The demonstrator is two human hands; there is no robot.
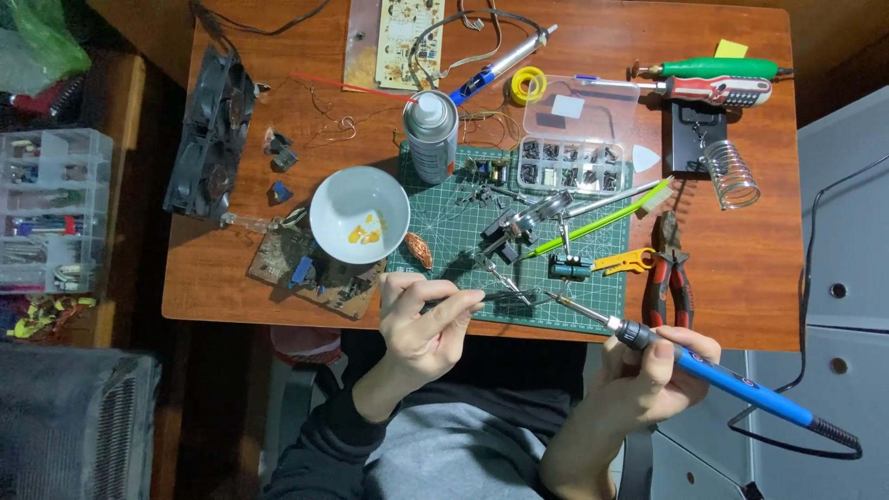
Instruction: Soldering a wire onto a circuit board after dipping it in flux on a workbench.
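Fan: we are seeing a black fan (pixel 215 134) lying at the left edge of the wooden worktop (pixel 759 268).
Circuit board: we are seeing a brown circuit board (pixel 315 268) sitting near the front edge, with a white bowl (pixel 359 213) overlapping its back corner.
Spray can: we are seeing a silver spray can (pixel 432 135) standing behind the bowl, at the back corner of the green cutting mat (pixel 444 222).
Left hand: we are curling our left hand (pixel 421 324) so that its fingers (pixel 458 301) are pinching tweezers (pixel 500 278), whose tips are pointing toward a small dark part (pixel 507 304) at the front of the mat.
Parts box: we are seeing a clear parts box (pixel 574 139) resting at the back of the mat.
Right hand: we are clenching our right hand (pixel 662 366) around a blue soldering iron (pixel 713 375), fingers wrapped on the handle, its tip (pixel 556 298) hovering just beside the dark part.
Pliers: we are seeing red-handled pliers (pixel 669 268) lying to the right of the mat.
Iron stand: we are seeing a coiled iron stand (pixel 727 171) sitting behind the pliers.
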